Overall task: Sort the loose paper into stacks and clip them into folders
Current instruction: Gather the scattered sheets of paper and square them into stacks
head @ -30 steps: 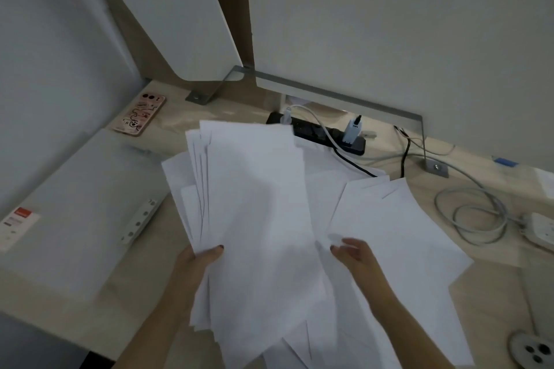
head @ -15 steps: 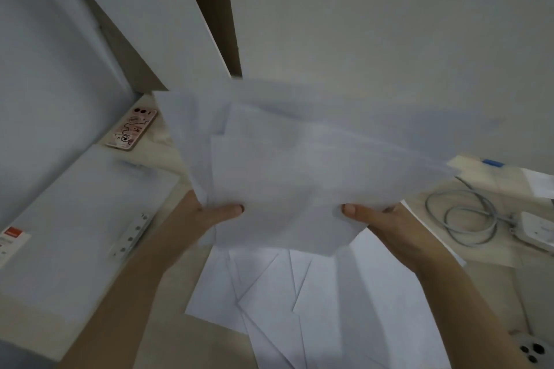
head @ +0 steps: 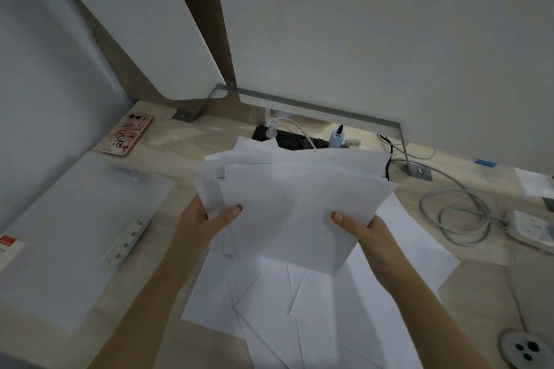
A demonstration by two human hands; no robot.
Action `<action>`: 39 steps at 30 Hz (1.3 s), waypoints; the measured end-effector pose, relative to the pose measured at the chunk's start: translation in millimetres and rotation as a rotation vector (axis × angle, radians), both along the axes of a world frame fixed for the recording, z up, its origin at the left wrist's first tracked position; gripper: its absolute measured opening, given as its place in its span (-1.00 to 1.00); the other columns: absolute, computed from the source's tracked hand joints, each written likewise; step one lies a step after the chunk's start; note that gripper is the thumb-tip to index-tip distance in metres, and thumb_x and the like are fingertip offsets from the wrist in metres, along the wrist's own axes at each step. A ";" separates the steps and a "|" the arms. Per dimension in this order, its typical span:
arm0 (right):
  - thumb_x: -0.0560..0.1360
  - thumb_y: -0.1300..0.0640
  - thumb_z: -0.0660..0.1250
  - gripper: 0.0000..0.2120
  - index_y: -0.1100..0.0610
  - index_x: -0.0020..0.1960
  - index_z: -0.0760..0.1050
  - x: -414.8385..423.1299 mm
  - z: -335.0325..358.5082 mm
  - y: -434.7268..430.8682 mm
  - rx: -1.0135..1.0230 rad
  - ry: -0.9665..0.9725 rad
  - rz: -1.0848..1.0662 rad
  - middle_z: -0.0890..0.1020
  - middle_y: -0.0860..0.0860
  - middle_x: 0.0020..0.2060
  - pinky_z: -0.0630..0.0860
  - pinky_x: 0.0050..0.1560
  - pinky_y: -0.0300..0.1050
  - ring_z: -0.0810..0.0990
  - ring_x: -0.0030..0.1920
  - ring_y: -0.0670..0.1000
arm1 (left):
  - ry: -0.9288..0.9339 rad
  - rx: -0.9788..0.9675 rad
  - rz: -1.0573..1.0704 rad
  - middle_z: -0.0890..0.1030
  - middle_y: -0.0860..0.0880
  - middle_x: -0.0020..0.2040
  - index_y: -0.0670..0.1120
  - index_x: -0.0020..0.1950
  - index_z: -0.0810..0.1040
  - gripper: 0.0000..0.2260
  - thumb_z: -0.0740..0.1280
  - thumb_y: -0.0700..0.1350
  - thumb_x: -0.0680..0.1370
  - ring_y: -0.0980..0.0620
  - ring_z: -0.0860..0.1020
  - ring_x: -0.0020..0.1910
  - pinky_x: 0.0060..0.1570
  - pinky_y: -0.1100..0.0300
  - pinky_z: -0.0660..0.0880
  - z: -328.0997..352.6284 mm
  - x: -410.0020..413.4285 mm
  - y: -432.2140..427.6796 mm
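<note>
A sheaf of white paper [head: 295,201] is held above the desk, its sheets fanned and uneven at the far edge. My left hand [head: 207,223] grips its near left corner, thumb on top. My right hand [head: 364,232] grips the near right edge, thumb on top. Under the sheaf, more loose sheets [head: 314,308] lie scattered and overlapping on the wooden desk. An open translucent folder [head: 75,234] with a white clip strip [head: 124,244] lies flat at the left.
A pink-cased phone [head: 127,135] lies at the back left. A black power strip [head: 295,139] with plugs sits behind the paper. Coiled grey cable [head: 455,216] and a white adapter [head: 532,229] lie at the right. White partition panels stand behind.
Both hands have gathered sheets off the pile into one sheaf, lifted it high, then lowered it and turned it flatter toward the desk.
</note>
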State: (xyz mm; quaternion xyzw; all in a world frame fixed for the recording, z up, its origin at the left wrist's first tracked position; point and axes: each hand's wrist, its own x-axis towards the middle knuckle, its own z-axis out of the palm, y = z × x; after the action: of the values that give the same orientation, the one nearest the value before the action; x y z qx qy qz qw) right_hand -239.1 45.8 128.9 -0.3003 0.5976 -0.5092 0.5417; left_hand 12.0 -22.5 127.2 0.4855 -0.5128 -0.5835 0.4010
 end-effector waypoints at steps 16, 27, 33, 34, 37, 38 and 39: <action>0.22 -0.16 0.49 -0.45 0.01 0.16 0.54 19.6 -15.0 18.7 0.013 -0.013 -0.110 0.69 -0.05 0.02 0.53 -0.06 -0.18 0.65 0.04 0.00 | 0.083 0.033 0.091 0.68 0.13 -0.11 0.02 0.06 0.55 -0.60 0.39 -0.02 0.22 0.17 0.63 -0.09 -0.20 0.35 0.54 -31.3 -18.3 23.8; 0.53 0.21 0.17 -0.80 0.00 0.02 0.53 13.4 -2.5 29.2 -0.136 0.055 -0.265 0.64 -0.13 -0.08 0.42 0.04 -0.14 0.56 0.05 -0.05 | 0.147 -0.134 0.198 0.61 0.17 -0.11 -0.04 0.05 0.47 -0.60 0.33 0.02 0.24 0.21 0.58 -0.11 -0.17 0.39 0.51 -12.3 -18.4 24.7; 0.43 -0.11 0.27 -0.79 -0.11 0.04 0.49 18.4 24.4 13.8 -0.160 0.094 -0.277 0.64 -0.19 -0.07 0.47 -0.16 -0.44 0.59 -0.08 -0.27 | 0.090 -0.121 0.122 0.64 0.08 -0.10 0.13 -0.11 0.61 -0.77 0.33 0.04 0.25 0.16 0.60 -0.06 -0.05 0.30 0.51 -10.4 -32.5 28.6; 0.40 -0.18 0.31 -0.76 -0.09 0.00 0.48 17.1 32.0 9.8 -0.177 0.118 -0.305 0.61 -0.19 -0.10 0.46 -0.16 -0.46 0.58 -0.11 -0.27 | 0.088 -0.123 0.114 0.66 0.08 -0.10 0.11 -0.10 0.61 -0.76 0.33 0.05 0.25 0.15 0.61 -0.05 -0.06 0.30 0.51 -10.6 -31.9 29.0; 0.33 -0.26 0.26 -0.62 0.01 -0.06 0.44 13.9 49.2 -3.7 -0.177 0.152 -0.390 0.52 -0.08 -0.14 0.41 -0.05 -0.28 0.49 -0.10 -0.13 | 0.091 -0.129 0.094 0.69 0.11 -0.10 0.05 -0.03 0.59 -0.68 0.35 0.07 0.25 0.15 0.63 -0.05 -0.10 0.33 0.53 -9.9 -28.6 31.2; 0.33 -0.26 0.28 -0.59 0.05 -0.06 0.42 12.6 50.3 -8.1 -0.155 0.153 -0.409 0.49 -0.04 -0.14 0.37 -0.04 -0.20 0.46 -0.10 -0.08 | 0.092 -0.132 0.089 0.69 0.12 -0.10 0.06 -0.03 0.58 -0.68 0.35 0.08 0.25 0.16 0.63 -0.06 -0.12 0.35 0.54 -9.2 -27.8 32.0; 0.36 -0.24 0.32 -0.60 0.08 -0.06 0.39 12.2 51.1 -11.8 -0.122 0.150 -0.423 0.46 -0.01 -0.14 0.35 -0.06 -0.16 0.43 -0.12 -0.05 | 0.095 -0.133 0.087 0.68 0.14 -0.10 0.06 -0.02 0.58 -0.68 0.35 0.08 0.25 0.18 0.63 -0.07 -0.13 0.36 0.53 -7.7 -27.4 32.7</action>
State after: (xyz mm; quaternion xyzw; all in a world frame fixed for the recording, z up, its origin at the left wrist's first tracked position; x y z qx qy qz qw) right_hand -226.9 34.0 180.1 -0.2376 0.6540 -0.6227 0.3578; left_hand -15.5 10.2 119.5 0.4513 -0.5093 -0.5527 0.4812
